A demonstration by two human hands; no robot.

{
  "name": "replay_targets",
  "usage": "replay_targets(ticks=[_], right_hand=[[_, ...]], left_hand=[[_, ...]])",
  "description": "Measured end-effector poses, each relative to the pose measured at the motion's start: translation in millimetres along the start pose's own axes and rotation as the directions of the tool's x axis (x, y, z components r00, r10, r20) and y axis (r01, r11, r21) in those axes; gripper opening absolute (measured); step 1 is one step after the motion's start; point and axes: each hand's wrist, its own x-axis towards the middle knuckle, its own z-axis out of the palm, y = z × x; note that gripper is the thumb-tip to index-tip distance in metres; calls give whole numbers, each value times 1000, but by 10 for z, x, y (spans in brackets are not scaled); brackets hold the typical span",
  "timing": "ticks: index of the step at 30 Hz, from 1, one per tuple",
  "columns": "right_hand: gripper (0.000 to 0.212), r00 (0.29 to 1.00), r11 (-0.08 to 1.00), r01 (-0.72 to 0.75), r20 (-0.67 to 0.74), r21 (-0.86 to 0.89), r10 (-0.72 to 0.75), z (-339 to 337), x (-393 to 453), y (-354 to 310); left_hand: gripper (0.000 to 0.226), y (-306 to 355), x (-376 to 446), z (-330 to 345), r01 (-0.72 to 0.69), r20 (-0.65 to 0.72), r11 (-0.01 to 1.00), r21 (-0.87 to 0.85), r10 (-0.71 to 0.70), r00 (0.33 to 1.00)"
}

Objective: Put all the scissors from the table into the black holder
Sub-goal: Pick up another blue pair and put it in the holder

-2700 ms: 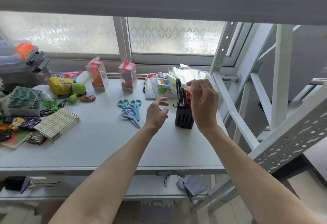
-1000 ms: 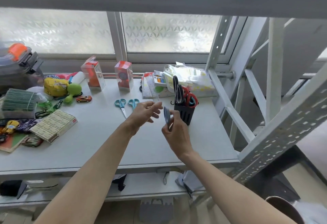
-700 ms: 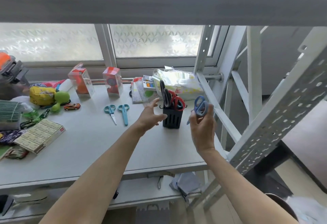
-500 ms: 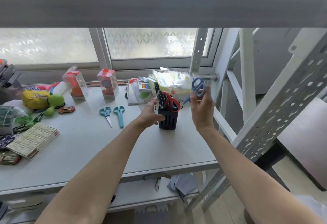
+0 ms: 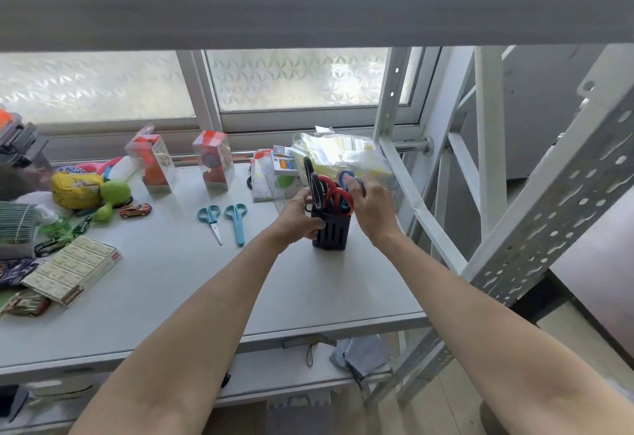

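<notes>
the left hand point(image 5: 302, 216) wraps around the black holder point(image 5: 331, 232) to steady it, while the right hand point(image 5: 372, 208) pinches blue scissors point(image 5: 344, 177) and lowers them in. next, i judge, it must fetch the two teal scissors point(image 5: 224, 220) on the table point(image 5: 171, 280).

Both bare forearms reach forward and converge toward the middle of the view. The left hand point(image 5: 299, 216) is curled sideways, thumb up and fingers wrapped around the near-left side of what it grips, the wrist fairly straight. The right hand point(image 5: 372, 206) sits slightly higher and just beside it, back of the hand toward the viewer, wrist bent a little inward. Its fingers point(image 5: 353, 183) are drawn together in a pinch at the top, though the fingertips look blurred, so how tightly they close is hard to say.
</notes>
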Motion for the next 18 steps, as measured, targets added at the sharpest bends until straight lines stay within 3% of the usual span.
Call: replay_targets(ticks=[11, 13, 15, 18], right_hand=[[54, 983, 988, -156, 94, -18, 157, -1, -5, 44], [49, 992, 992, -125, 14, -20, 125, -18, -15, 25], [40, 985, 996, -86, -151, -12, 83, -48, -52, -91], [29, 926, 995, 88, -371, 55, -62, -71, -171, -429]], left_hand=[[74, -56, 28, 6, -11, -4, 1000, -14, 11, 1000], [78, -96, 25, -17, -18, 7, 1000, -13, 18, 1000], [79, -163, 2, -67, -25, -1, 1000, 8, 25, 1000], [58, -358, -51, -197, -59, -184, 997, 54, 68, 981]])
